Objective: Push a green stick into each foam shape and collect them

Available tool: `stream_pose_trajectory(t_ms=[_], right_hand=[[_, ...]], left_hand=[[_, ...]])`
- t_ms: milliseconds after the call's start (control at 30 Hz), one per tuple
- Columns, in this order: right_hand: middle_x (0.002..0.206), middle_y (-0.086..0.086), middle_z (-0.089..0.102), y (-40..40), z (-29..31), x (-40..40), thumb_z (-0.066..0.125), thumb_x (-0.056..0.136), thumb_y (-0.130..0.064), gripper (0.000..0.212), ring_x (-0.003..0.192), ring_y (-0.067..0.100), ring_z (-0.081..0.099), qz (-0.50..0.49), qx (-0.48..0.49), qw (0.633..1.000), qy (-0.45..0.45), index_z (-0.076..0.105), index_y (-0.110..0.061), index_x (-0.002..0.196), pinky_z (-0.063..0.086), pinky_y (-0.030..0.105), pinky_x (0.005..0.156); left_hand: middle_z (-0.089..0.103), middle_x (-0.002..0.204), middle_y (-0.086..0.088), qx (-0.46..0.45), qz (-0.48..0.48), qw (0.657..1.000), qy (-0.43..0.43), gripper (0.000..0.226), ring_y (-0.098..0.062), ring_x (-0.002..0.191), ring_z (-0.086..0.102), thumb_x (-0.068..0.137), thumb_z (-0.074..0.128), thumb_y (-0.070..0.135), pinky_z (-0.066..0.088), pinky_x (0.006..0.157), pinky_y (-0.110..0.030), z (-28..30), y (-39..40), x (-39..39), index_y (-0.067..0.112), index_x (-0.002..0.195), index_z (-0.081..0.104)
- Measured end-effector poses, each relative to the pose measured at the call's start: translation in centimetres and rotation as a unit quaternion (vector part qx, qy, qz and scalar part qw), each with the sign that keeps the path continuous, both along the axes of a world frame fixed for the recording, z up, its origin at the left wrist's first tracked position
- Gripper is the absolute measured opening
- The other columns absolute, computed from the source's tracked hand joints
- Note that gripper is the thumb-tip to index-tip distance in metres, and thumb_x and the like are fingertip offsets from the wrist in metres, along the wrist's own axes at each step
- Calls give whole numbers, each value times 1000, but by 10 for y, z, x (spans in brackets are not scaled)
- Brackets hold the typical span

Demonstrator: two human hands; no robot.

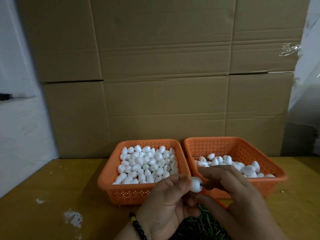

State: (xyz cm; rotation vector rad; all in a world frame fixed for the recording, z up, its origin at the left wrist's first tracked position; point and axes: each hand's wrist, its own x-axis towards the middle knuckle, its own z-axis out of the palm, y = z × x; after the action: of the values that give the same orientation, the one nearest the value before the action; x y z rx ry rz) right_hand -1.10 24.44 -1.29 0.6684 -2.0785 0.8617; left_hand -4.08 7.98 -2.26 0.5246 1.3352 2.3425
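Observation:
My left hand (pixel 166 203) pinches a white foam shape (pixel 196 184) in front of the two orange baskets. A short green stick (pixel 203 185) pokes out of its right side, and my right hand (pixel 230 193) holds that stick between its fingers. The left basket (pixel 107 185) is piled full of plain white foam shapes (pixel 147 164). In the right basket (pixel 280 177), partly hidden by my right hand, a shallower layer of foam shapes (pixel 242 166) lies. A heap of green sticks (pixel 200 226) sits on the table under my hands.
The baskets stand side by side on a yellow wooden table (pixel 52 187) with white paint marks. Tall cardboard boxes (pixel 155 66) form a wall right behind them. A dark bead bracelet (pixel 138 227) is on my left wrist.

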Motion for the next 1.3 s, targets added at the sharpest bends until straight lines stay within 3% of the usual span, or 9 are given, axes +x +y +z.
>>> stream_pose_trajectory(t_ms=[167, 267, 367, 467, 633, 767, 900, 1100, 1300], right_hand=[[91, -13, 66, -2, -2, -2, 80, 70, -21, 27, 83, 0, 66, 17, -12, 1000, -22, 68, -25, 94, 53, 16, 70], [86, -9, 72, -2, -1, 1, 85, 68, -19, 29, 81, 5, 70, 49, -109, 985, -128, 70, -33, 88, 55, 19, 71], [87, 4, 75, -3, -1, -2, 76, 65, -24, 26, 84, 17, 72, 145, -268, 913, -270, 72, -26, 91, 58, 28, 78], [81, 18, 71, -4, 1, -6, 72, 68, -16, 24, 77, 29, 67, 198, -352, 848, -343, 75, -11, 91, 56, 37, 75], [70, 21, 59, -7, -2, -8, 69, 69, -20, 29, 70, 33, 58, 213, -394, 805, -390, 74, -4, 93, 53, 39, 69], [88, 22, 71, -5, -4, -8, 71, 65, -5, 36, 79, 33, 69, 230, -384, 812, -375, 70, -1, 100, 58, 34, 70], [94, 12, 73, -8, -8, -7, 78, 52, -7, 59, 83, 32, 71, 167, -342, 865, -327, 64, -10, 109, 58, 31, 70], [95, 3, 71, -7, -14, -6, 80, 58, -18, 49, 83, 26, 71, 131, -294, 911, -258, 68, -37, 102, 57, 47, 78], [88, -4, 73, -3, -10, -5, 76, 59, -40, 35, 80, 12, 71, 78, -233, 944, -220, 70, -35, 93, 59, 29, 72]], left_hand=[[62, 71, -8, -47, 34, 998, 24, 60, -13, 58, 53, 42, 92, 48, 48, 46, -27, 1, 4, 3, 8, 81, 71], [64, 78, -9, -55, 42, 997, 33, 58, -13, 62, 56, 53, 88, 35, 50, 50, -28, 3, 1, 3, 6, 99, 68], [69, 92, -7, -77, 56, 993, 65, 47, -15, 76, 64, 60, 81, 18, 51, 59, -29, 5, -3, 2, 19, 106, 70], [71, 99, -3, -100, 81, 987, 101, 40, -15, 83, 68, 68, 74, 12, 51, 64, -26, 5, -2, 3, 26, 105, 71], [72, 97, -7, -97, 109, 985, 97, 27, -19, 77, 67, 73, 70, 16, 49, 61, -26, 4, 3, 5, 22, 99, 73], [70, 93, -16, -40, 86, 995, 38, 29, -17, 69, 59, 72, 71, 15, 49, 57, -27, 6, 2, 5, 9, 100, 70], [65, 79, -13, 22, 65, 997, -38, 25, -17, 64, 56, 75, 75, 13, 52, 58, -29, 6, 4, 4, 1, 97, 70], [67, 77, -9, 6, 50, 998, -45, 17, -13, 61, 59, 67, 74, 20, 48, 54, -26, 1, 10, 6, 11, 81, 77], [66, 78, -8, -28, 76, 995, -62, 27, -12, 59, 54, 69, 81, 26, 45, 50, -25, -1, 11, 4, 11, 90, 74]])
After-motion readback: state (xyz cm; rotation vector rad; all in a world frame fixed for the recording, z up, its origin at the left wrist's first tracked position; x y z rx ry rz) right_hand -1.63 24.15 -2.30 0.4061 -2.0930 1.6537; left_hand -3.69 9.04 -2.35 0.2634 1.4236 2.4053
